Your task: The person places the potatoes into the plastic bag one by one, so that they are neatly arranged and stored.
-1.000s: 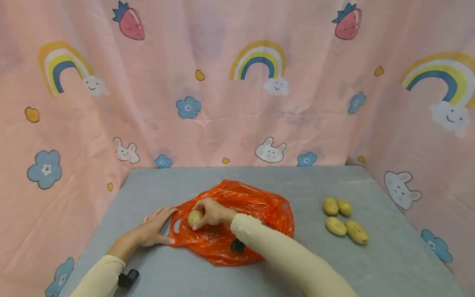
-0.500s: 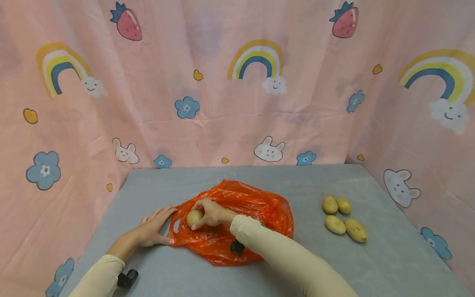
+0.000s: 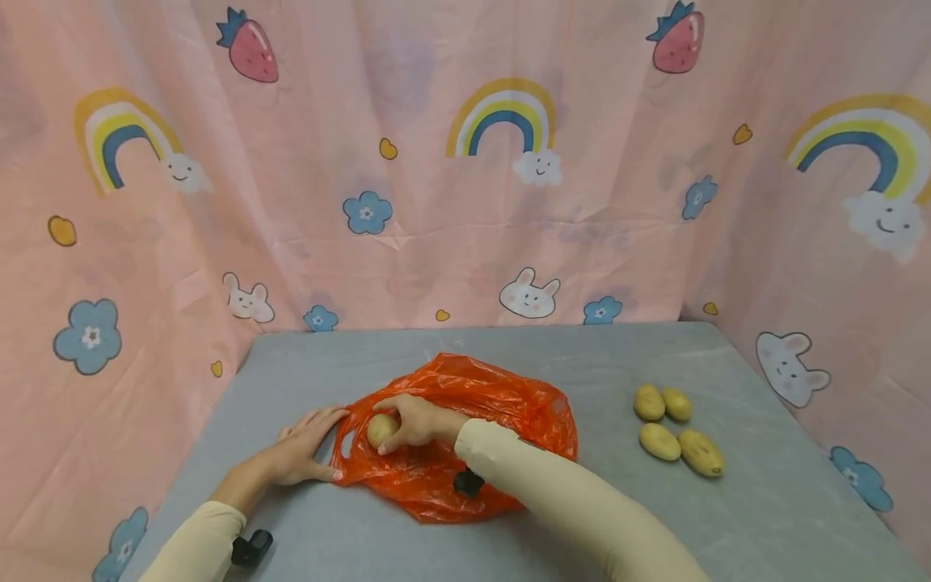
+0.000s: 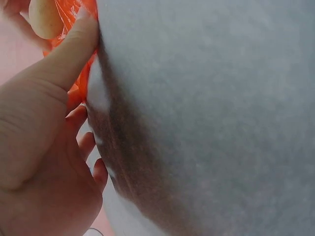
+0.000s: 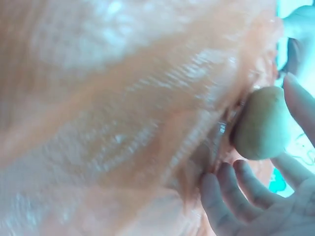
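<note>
A red plastic bag (image 3: 502, 400) lies spread and crumpled on the table, one handle hole towards its left end. Over that end my right hand (image 3: 414, 422) holds a potato (image 3: 381, 432) between thumb and index finger. The right wrist view shows the same potato (image 5: 263, 125), with the other fingers (image 5: 238, 194) beside the plastic. At the bag's left edge my left hand (image 3: 298, 453) rests, its fingers spread. Its thumb (image 4: 78, 42) touches the bag's edge in the left wrist view. Whether anything lies inside the bag is hidden.
Several potatoes (image 3: 659, 442) lie grouped on the right part of the grey table (image 3: 582, 356). A pink patterned curtain (image 3: 407, 267) hangs behind the table and along both sides. Black wrist cameras sit under the left (image 3: 250, 550) and right (image 3: 468, 482) sleeves.
The right index finger has straightened slightly, its tip lifting a little off the potato's top. The left hand, the bag and the potatoes on the table stay where they were.
</note>
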`<state>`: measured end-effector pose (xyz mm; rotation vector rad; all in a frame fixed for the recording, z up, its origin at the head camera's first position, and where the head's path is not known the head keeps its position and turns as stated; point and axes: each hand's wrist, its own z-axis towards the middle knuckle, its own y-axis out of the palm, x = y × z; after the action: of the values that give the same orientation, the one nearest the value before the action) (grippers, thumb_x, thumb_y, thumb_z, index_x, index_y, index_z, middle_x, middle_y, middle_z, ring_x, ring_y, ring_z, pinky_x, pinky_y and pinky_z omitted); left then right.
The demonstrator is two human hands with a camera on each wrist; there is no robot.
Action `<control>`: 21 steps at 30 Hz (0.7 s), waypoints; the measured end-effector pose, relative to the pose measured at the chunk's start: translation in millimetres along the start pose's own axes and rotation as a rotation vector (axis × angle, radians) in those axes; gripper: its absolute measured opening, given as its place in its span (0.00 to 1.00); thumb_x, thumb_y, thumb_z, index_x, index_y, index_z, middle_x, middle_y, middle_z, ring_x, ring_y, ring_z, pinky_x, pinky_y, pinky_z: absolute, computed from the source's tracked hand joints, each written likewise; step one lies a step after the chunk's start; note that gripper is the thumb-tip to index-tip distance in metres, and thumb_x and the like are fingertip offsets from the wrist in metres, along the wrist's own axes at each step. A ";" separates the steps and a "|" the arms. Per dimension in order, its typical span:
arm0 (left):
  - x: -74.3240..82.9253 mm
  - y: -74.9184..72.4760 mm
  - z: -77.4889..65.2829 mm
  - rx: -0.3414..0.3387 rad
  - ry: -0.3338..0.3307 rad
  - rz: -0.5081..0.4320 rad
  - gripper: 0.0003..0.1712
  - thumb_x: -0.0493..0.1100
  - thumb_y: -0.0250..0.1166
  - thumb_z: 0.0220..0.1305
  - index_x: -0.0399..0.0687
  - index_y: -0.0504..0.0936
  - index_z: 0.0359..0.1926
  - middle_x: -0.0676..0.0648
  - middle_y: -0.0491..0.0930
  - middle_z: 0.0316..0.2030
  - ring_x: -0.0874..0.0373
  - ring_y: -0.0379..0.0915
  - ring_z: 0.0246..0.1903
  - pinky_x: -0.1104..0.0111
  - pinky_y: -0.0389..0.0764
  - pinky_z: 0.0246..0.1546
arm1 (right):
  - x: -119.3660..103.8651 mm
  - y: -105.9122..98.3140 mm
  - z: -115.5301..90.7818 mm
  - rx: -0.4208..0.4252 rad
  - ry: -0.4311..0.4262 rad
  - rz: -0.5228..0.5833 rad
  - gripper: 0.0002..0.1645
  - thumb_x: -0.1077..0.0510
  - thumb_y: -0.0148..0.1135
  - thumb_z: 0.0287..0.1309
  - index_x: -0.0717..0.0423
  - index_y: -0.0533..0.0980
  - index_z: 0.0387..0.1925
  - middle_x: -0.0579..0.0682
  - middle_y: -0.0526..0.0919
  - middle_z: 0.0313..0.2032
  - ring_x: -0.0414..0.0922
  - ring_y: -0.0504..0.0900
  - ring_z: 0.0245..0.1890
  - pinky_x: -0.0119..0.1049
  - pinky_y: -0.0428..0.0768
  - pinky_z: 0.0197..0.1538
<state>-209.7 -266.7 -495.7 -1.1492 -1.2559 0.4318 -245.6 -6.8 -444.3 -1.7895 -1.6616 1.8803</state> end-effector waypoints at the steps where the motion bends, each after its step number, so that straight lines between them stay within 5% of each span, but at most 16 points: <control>1: 0.2 -0.1 0.2 -0.001 -0.001 -0.002 0.63 0.68 0.75 0.48 0.47 0.57 0.77 0.38 0.53 0.78 0.32 0.48 0.76 0.27 0.53 0.61 | -0.7 -1.7 -1.9 -0.008 0.006 0.000 0.45 0.52 0.75 0.56 0.51 0.66 0.73 0.54 0.74 0.67 0.48 0.76 0.62 0.41 0.77 0.64; 7: -0.8 0.0 -1.1 -0.004 -0.007 -0.009 0.63 0.68 0.75 0.48 0.48 0.57 0.77 0.38 0.53 0.78 0.32 0.47 0.76 0.26 0.51 0.62 | -3.4 -16.6 -14.1 -0.054 0.024 0.046 0.49 0.47 0.73 0.58 0.47 0.61 0.76 0.54 0.66 0.73 0.53 0.67 0.72 0.52 0.70 0.71; 21: 3.4 -2.9 -2.9 -0.013 0.006 -0.016 0.64 0.70 0.74 0.47 0.48 0.56 0.78 0.36 0.54 0.78 0.29 0.47 0.74 0.27 0.52 0.60 | 15.1 -48.1 -44.4 -0.055 -0.037 0.123 0.37 0.49 0.67 0.65 0.49 0.67 0.73 0.55 0.68 0.72 0.56 0.68 0.72 0.54 0.73 0.68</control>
<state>-206.9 -266.5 -491.1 -1.1500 -1.2637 0.4081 -246.0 50.9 -409.9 -1.9321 -1.6676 1.9465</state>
